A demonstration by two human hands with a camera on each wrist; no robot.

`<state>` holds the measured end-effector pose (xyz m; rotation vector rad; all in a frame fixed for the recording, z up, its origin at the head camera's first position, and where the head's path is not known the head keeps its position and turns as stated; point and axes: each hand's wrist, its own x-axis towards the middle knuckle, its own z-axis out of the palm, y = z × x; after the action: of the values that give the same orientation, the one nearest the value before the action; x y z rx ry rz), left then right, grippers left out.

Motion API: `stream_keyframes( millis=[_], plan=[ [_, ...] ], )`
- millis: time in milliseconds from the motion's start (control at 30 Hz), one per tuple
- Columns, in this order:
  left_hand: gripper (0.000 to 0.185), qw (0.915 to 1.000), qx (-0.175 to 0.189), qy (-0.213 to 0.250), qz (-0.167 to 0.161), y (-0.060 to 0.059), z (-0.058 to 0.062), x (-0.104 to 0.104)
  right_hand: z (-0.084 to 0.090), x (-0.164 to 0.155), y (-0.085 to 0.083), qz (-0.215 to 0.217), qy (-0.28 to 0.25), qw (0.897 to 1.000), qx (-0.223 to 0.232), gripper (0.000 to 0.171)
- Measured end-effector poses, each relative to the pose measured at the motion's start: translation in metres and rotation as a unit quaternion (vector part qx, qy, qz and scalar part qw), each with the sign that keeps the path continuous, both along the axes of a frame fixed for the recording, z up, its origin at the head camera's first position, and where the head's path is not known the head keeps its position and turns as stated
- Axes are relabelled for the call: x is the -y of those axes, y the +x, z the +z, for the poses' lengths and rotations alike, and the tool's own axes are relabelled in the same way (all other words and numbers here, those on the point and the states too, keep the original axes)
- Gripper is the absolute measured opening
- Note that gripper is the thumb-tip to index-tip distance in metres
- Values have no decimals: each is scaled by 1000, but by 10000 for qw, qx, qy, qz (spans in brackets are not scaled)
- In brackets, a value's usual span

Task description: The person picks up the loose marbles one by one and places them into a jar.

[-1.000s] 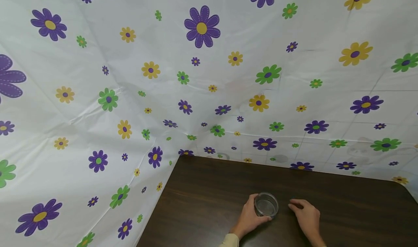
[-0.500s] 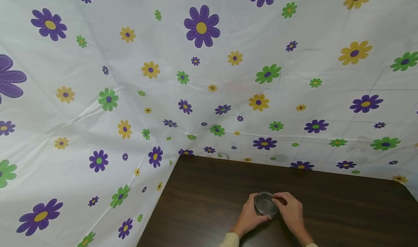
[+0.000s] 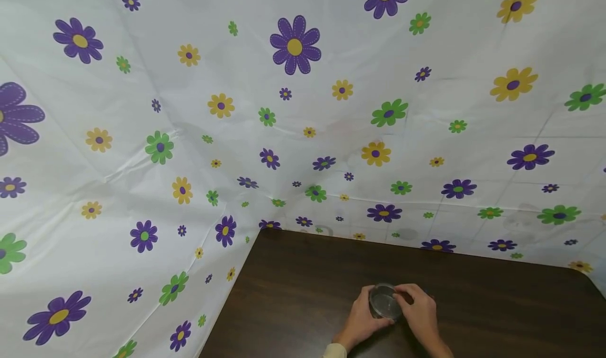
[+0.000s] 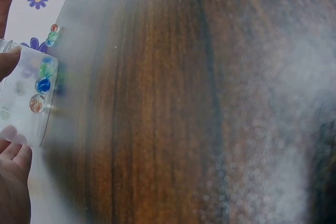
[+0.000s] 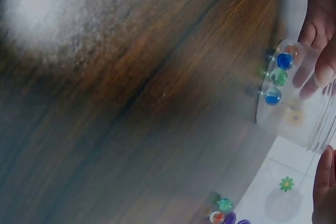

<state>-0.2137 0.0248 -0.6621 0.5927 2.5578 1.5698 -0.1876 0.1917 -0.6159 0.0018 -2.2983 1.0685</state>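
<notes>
A small clear glass jar (image 3: 384,301) stands on the dark wooden table (image 3: 293,295), near its front edge. My left hand (image 3: 366,309) wraps around the jar's left side. My right hand (image 3: 408,298) curls over its right side and rim. Several coloured marbles (image 4: 42,84) lie in the bottom of the jar (image 4: 27,98), and the right wrist view shows the same marbles (image 5: 278,77) inside the jar (image 5: 296,111). My fingers (image 5: 317,35) press against the glass.
A few loose marbles (image 5: 223,211) lie on the table close to the wall, and the left wrist view shows these loose marbles (image 4: 52,34) too. A white flower-print sheet (image 3: 293,111) covers the walls behind and to the left of the table.
My right hand has moved left off the table and onto the jar. My left hand has stayed on the jar.
</notes>
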Motion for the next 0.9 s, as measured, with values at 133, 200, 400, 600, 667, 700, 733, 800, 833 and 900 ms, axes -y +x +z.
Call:
stream_keyframes(
  millis=[133,200,400,600,667,700,733,800,833,900],
  plan=[
    [79,10000,-54,37,-35,1,-2,0,-1,-4,0,-249,25,9994,-226,27],
    [79,9999,-90,92,-62,1,-2,0,-1,-6,0,-355,58,9990,-255,27],
    [80,9998,-135,142,-90,-1,-2,1,0,-11,-1,-495,183,9986,-87,26],
    [80,9998,-135,118,-57,0,-1,1,-3,-15,-1,-604,233,9979,-43,28],
    [80,9999,-103,124,-42,0,-1,0,-5,-18,-1,-615,260,9978,-56,28],
    [80,9999,-87,124,-28,0,-1,0,-6,-20,-1,-612,277,9977,-54,29],
    [81,9999,-72,123,-13,0,-1,0,-7,-22,-1,-622,288,9976,-33,29],
    [81,9999,-40,113,21,0,-1,0,-9,-29,-1,-653,318,9973,48,29],
    [81,9999,-29,104,40,0,-1,0,-10,-33,-1,-672,328,9971,110,29],
    [81,9999,-27,60,81,0,-1,-1,-12,-42,0,-708,326,9966,262,29]
  ],
)
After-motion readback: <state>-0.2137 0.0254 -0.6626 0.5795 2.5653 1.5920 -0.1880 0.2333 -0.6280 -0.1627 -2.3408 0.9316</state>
